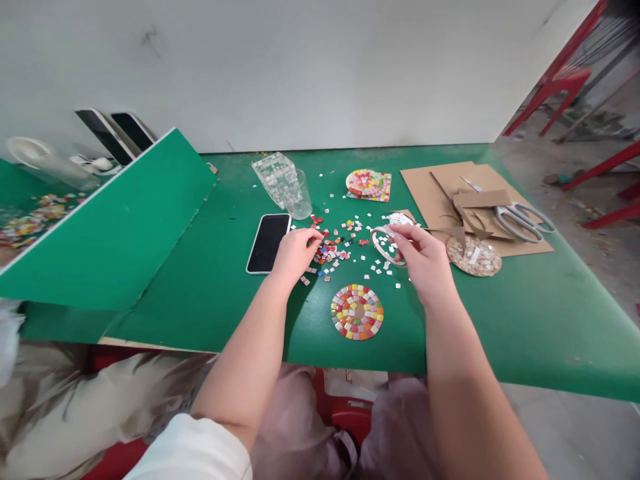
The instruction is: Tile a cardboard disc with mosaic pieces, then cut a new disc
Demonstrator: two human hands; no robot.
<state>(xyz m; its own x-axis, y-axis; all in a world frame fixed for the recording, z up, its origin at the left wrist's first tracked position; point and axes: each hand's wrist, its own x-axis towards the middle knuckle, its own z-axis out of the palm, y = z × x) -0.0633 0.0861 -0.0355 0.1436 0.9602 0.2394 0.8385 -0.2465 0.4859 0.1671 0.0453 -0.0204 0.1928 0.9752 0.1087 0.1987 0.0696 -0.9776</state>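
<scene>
My left hand [295, 252] rests on the green table [525, 313] with its fingertips pinched in a scatter of small coloured tiles [334, 248], beside a black phone [269, 242]. My right hand [424, 259] is closed on a ring of tape [384, 244], held just above the table. A round mosaic coaster [357, 311], covered in coloured tiles except its brown centre, lies between my forearms near the front edge.
A clear plastic container [284, 181] lies tipped behind the phone. A finished mosaic coaster [369, 183] sits further back. Brown cardboard pieces [440, 190], scissors [523, 220] and a cardboard disc [473, 255] are at right. A raised green board [125, 227] stands at left.
</scene>
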